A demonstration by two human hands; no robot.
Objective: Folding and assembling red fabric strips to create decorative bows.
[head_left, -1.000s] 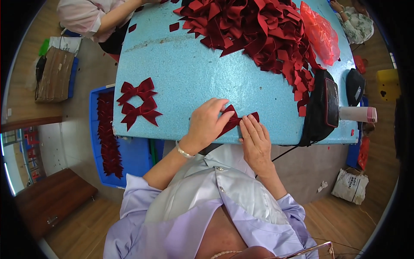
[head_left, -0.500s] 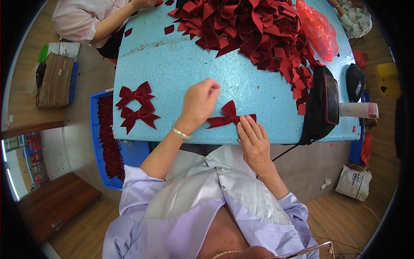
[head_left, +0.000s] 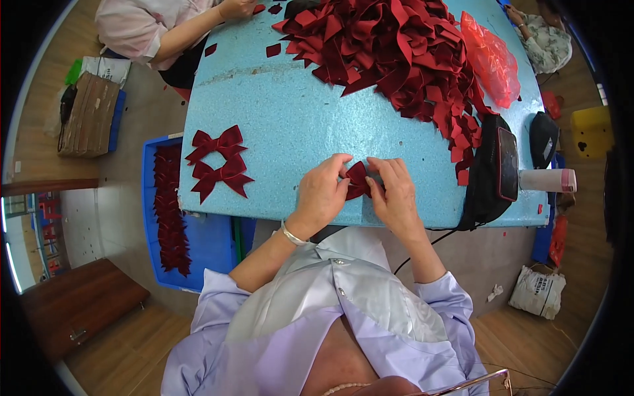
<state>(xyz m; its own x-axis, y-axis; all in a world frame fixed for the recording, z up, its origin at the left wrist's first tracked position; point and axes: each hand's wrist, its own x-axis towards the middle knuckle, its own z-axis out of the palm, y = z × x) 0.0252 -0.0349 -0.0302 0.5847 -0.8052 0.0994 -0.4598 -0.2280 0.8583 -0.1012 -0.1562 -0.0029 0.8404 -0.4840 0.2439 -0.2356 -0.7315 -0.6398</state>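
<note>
Near the front edge of the blue desk (head_left: 297,112), a dark red bow (head_left: 357,181) is held between the left hand (head_left: 323,193) and the right hand (head_left: 397,196). The bow is pinched from both sides, the fingers of each hand closed narrowly on it, and only its middle part is seen between them. It is kept just above or on the desk surface; which cannot be told. Two finished bows (head_left: 218,162) are laid one behind the other on the desk, well to the left of the hands. A large heap of red ribbon pieces (head_left: 389,53) is spread over the far part of the desk. A black bag (head_left: 492,171) is set at the right edge, near the right hand. A blue crate (head_left: 165,218) with more red bows is placed below the desk at the left. Another person's arm (head_left: 191,30) is seen at the far left corner.
</note>
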